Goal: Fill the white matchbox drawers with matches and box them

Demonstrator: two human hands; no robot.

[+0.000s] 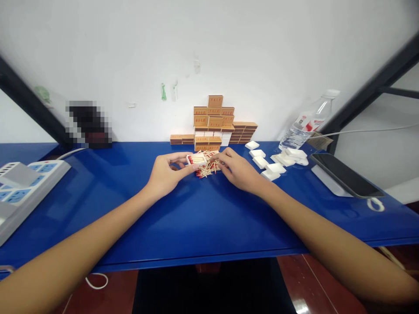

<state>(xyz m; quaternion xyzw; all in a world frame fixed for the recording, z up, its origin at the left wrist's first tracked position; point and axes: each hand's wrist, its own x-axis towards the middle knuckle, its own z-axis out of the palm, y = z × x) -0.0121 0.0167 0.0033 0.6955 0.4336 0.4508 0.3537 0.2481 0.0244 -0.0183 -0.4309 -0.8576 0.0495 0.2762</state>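
Note:
My left hand (168,171) pinches a small white matchbox tray (196,159) filled with red-tipped matches, held just above the blue table (196,218). Right of the tray lies a loose pile of matches (209,168). My right hand (237,171) rests over that pile with its fingers curled onto the matches; whether they grip any is hidden. Behind both hands stands a stack of brown matchboxes (214,124) against the white wall.
Several empty white trays (273,163) lie to the right, with a plastic water bottle (307,124) and a dark phone (347,174) on a stand beyond them. A white power strip (22,183) sits far left. A cable hangs below the table's front edge.

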